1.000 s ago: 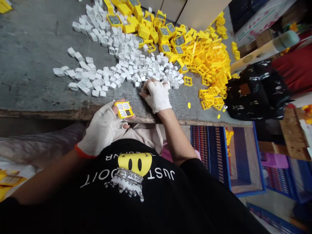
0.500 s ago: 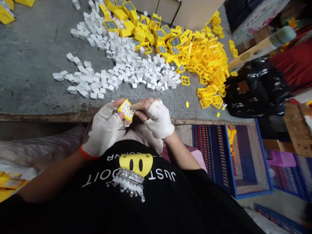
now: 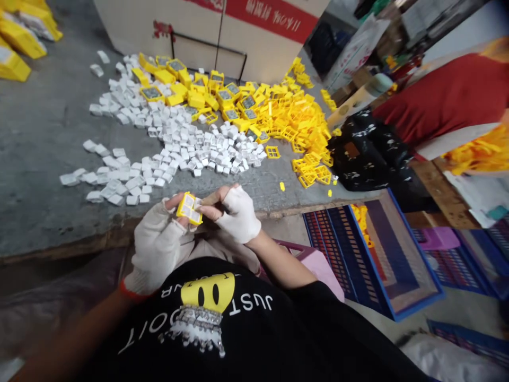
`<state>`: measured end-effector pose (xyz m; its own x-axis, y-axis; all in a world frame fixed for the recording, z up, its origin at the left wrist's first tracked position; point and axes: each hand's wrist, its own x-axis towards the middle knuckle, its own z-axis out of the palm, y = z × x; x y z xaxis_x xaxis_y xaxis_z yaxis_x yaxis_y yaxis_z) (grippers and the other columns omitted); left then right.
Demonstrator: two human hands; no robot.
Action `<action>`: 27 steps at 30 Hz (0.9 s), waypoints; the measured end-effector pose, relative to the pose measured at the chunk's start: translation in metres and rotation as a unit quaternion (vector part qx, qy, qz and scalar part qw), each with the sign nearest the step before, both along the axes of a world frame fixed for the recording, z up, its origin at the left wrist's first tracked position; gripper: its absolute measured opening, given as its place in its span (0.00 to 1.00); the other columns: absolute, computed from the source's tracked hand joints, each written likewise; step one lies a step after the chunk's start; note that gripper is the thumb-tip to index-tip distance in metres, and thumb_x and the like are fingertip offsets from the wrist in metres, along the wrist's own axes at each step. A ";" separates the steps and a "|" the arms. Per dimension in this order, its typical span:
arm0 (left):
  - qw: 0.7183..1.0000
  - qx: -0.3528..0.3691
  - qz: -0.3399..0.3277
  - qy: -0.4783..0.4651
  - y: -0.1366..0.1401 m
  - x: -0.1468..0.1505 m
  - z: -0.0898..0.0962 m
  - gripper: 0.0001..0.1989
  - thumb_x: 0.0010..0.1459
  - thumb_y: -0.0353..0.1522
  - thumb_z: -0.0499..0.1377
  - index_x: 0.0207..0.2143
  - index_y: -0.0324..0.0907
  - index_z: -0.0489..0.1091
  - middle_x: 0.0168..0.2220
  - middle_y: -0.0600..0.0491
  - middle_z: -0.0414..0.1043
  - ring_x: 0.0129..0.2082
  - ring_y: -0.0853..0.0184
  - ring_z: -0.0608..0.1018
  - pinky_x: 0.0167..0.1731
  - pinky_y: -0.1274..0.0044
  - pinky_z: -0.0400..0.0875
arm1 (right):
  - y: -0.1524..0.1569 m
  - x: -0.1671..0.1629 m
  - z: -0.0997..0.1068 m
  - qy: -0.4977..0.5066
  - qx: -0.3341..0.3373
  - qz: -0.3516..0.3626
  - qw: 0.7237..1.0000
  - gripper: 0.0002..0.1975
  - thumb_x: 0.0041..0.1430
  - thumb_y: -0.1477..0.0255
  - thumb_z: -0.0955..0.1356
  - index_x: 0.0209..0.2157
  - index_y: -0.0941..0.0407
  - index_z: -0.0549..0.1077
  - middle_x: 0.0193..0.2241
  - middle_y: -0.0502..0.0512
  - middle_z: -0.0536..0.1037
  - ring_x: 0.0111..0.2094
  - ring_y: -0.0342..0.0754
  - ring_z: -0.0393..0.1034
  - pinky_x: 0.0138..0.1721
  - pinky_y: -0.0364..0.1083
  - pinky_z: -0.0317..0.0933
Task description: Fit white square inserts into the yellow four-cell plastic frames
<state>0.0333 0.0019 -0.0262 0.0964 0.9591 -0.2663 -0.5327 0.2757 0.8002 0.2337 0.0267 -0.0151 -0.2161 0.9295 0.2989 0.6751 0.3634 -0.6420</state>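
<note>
My left hand, in a white fingerless glove with a red cuff, grips a small yellow plastic frame by its edges. White pieces sit in the frame's openings. My right hand, gloved the same way, has thumb and forefinger closed on a small white plastic piece at the frame's right side; the fingertips partly cover it. Both hands are over the table's front edge, above my lap. Beyond them lies a spread of loose white plastic pieces.
Yellow frames are heaped on the grey table, with yellow block-like parts beside them. A carton stands behind. At right are a black patterned bag and, below, a blue crate. Larger yellow parts lie far left.
The camera view has shifted, bringing more of the carton into sight. My hands stay together at the frame, which is turned slightly; a white piece now shows at my right fingertips.
</note>
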 end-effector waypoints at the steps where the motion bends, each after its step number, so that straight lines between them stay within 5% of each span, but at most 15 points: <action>1: 0.999 0.017 0.027 0.019 0.004 0.001 0.004 0.19 0.55 0.37 0.88 0.47 0.65 0.95 0.50 0.59 0.93 0.46 0.65 0.91 0.52 0.76 0.90 | 0.003 -0.002 -0.002 -0.009 0.005 -0.001 1.000 0.19 0.82 0.48 0.79 0.43 0.48 0.91 0.38 0.52 0.93 0.37 0.51 0.84 0.52 0.53 0.72; 4: 0.998 0.037 0.037 0.047 0.016 0.003 0.012 0.16 0.53 0.36 0.88 0.44 0.61 0.96 0.44 0.56 0.93 0.37 0.67 0.89 0.40 0.79 0.88 | 0.011 -0.005 -0.006 -0.022 -0.009 0.016 1.000 0.17 0.80 0.51 0.80 0.42 0.49 0.90 0.38 0.52 0.94 0.38 0.50 0.87 0.54 0.52 0.72; 9: 0.999 -0.035 0.029 0.025 0.025 -0.002 0.013 0.23 0.45 0.45 0.93 0.43 0.54 0.95 0.44 0.50 0.94 0.41 0.57 0.94 0.38 0.75 0.93 | 0.039 0.029 0.004 0.067 -0.116 0.133 0.982 0.11 0.77 0.56 0.82 0.50 0.49 0.92 0.43 0.49 0.96 0.44 0.50 0.91 0.53 0.48 0.79; 12: 0.997 -0.073 0.024 0.005 0.028 -0.006 0.013 0.29 0.40 0.49 0.94 0.44 0.52 0.95 0.43 0.48 0.94 0.38 0.53 0.95 0.31 0.74 0.91 | 0.088 0.082 0.027 -0.003 -0.050 -0.106 0.993 0.09 0.79 0.67 0.78 0.54 0.51 0.92 0.54 0.56 0.96 0.55 0.55 0.90 0.63 0.53 0.80; 14: 0.996 -0.083 0.019 -0.003 0.030 -0.008 0.013 0.30 0.39 0.49 0.94 0.44 0.52 0.95 0.42 0.48 0.93 0.37 0.51 0.95 0.29 0.74 0.90 | 0.130 0.115 0.041 -0.115 -0.064 -0.262 0.956 0.12 0.77 0.74 0.76 0.57 0.55 0.91 0.59 0.63 0.94 0.60 0.61 0.89 0.68 0.59 0.79; 17: 0.996 -0.085 0.020 -0.002 0.031 -0.009 0.013 0.30 0.39 0.48 0.94 0.44 0.51 0.95 0.42 0.48 0.93 0.36 0.51 0.95 0.29 0.74 0.90 | 0.185 0.145 0.051 -0.261 -0.135 -0.289 0.911 0.20 0.71 0.75 0.79 0.62 0.55 0.90 0.65 0.66 0.92 0.69 0.68 0.86 0.76 0.65 0.74; 19: 0.996 -0.088 0.022 0.004 0.030 -0.009 0.012 0.29 0.41 0.47 0.94 0.45 0.52 0.95 0.43 0.49 0.93 0.37 0.53 0.95 0.30 0.74 0.90 | 0.205 0.152 0.052 -0.265 -0.156 -0.272 0.912 0.18 0.69 0.74 0.79 0.59 0.53 0.91 0.60 0.61 0.94 0.66 0.67 0.87 0.75 0.64 0.75; 23: 0.996 -0.087 0.016 0.008 0.027 -0.008 0.014 0.28 0.43 0.45 0.94 0.46 0.53 0.94 0.45 0.51 0.93 0.40 0.54 0.95 0.31 0.75 0.90 | 0.189 0.155 0.055 -0.174 -0.104 -0.254 0.946 0.21 0.73 0.75 0.74 0.64 0.57 0.87 0.57 0.58 0.93 0.59 0.57 0.88 0.68 0.56 0.80; 27: 0.993 -0.112 0.021 0.006 0.018 -0.003 0.022 0.30 0.39 0.45 0.95 0.44 0.52 0.93 0.47 0.51 0.93 0.40 0.56 0.94 0.32 0.75 0.89 | 0.108 0.141 0.039 -0.193 0.040 -0.102 0.975 0.21 0.74 0.73 0.74 0.65 0.54 0.86 0.60 0.61 0.91 0.59 0.59 0.84 0.67 0.60 0.77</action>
<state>0.0298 0.0201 -0.0041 0.0531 0.8786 -0.4746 -0.5390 0.4254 0.7270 0.3746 0.1345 0.0239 -0.1400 0.9418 0.3055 0.9243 0.2349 -0.3008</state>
